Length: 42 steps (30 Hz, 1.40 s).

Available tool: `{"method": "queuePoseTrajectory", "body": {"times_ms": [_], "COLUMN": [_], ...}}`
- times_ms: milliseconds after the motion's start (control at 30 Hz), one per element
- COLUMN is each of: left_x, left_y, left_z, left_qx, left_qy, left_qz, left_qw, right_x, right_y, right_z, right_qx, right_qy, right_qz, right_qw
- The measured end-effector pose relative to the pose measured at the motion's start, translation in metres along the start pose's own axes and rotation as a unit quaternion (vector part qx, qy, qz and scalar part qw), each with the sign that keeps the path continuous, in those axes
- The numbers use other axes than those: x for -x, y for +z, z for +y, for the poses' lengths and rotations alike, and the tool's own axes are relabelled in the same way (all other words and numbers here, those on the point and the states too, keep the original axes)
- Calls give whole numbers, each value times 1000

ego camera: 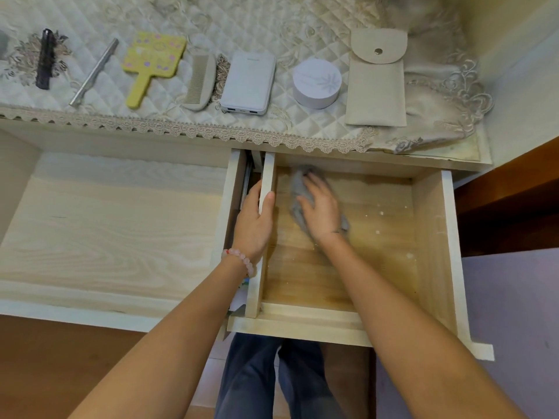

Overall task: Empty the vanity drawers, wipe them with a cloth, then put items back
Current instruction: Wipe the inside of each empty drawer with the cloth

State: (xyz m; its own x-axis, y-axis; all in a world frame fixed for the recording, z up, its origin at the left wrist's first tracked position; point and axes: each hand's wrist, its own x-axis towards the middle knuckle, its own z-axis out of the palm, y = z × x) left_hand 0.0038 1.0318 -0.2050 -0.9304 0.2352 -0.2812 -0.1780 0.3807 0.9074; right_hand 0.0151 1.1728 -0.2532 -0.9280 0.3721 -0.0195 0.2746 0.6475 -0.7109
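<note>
- Drawers: two stand pulled out under the vanity top. The wide left drawer (115,231) shows a pale wood-grain floor; the smaller right drawer (429,231) shows a yellower floor.
- Cloth (298,189): grey and crumpled, lying on the floor of the right drawer in its far left part, near the back wall.
- Right hand (320,210): palm down on the cloth with fingers extended and pressing it to the drawer floor. Cloth shows beyond the fingertips and by the wrist.
- Left hand (254,225): grips the right drawer's left side wall, thumb inside the drawer and fingers curled over the outer face. A pink bead bracelet (240,260) sits on that wrist.
- Specks (379,222): small white marks scattered on the drawer floor to the right of the cloth.
- Vanity top: covered by a quilted cream cover (242,25) with a lace edge. Laid on it in a row, left to right: black comb (45,58), metal rod (93,72), yellow hand mirror (154,62), beige comb (198,83), white power bank (248,83), round white box (317,83), beige snap pouch (376,83) (all apart from one another, except the beige comb, which lies just beside the power bank).
- Legs in dark trousers (251,379) show below the right drawer.
</note>
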Motion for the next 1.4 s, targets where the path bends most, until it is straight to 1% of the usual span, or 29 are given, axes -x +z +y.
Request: {"method": "queuePoseTrajectory", "body": {"times_ms": [67,133,367,500,567,667,800,933,1033,1200,1300,1333,1400], "left_x": [-1,-2,-1,0,0,0,1,1,1,1,1,1,1], "left_y": [-1,-1,0,-1,-1,-2,-1,-1,-1,-1,-1,-1,-1], "left_z": [0,0,0,1,2,1,3,3,3,4,5,5,5], "left_qx": [-2,-3,-5,-13,-16,-13,-13,-3,2,8,7,8,6], "left_qy": [7,6,14,17,17,9,2,-5,-6,2,4,3,1], "left_qz": [0,-2,4,3,2,-3,-8,-15,-15,-12,-11,-12,-14], "left_qw": [1000,1000,1000,1000,1000,1000,1000,1000,1000,1000,1000,1000,1000], "right_x": [-6,-9,2,20,24,27,37,49,52,77,80,78,74], "right_y": [18,24,15,-3,-16,-36,-77,-109,-107,-106,-99,-95,-81], "right_z": [-21,-25,-20,-10,-2,16,57,86,82,81,73,67,50], "right_qx": [-30,-41,4,67,86,97,153,127,102,46,35,40,48], "right_qy": [-13,-6,-31,-105,-115,-85,2,95,125,137,143,136,90], "right_qz": [-31,-33,-63,-95,-100,-71,-16,31,40,9,-12,-23,-71], "right_qw": [999,999,998,988,985,989,988,987,986,990,989,990,992]}}
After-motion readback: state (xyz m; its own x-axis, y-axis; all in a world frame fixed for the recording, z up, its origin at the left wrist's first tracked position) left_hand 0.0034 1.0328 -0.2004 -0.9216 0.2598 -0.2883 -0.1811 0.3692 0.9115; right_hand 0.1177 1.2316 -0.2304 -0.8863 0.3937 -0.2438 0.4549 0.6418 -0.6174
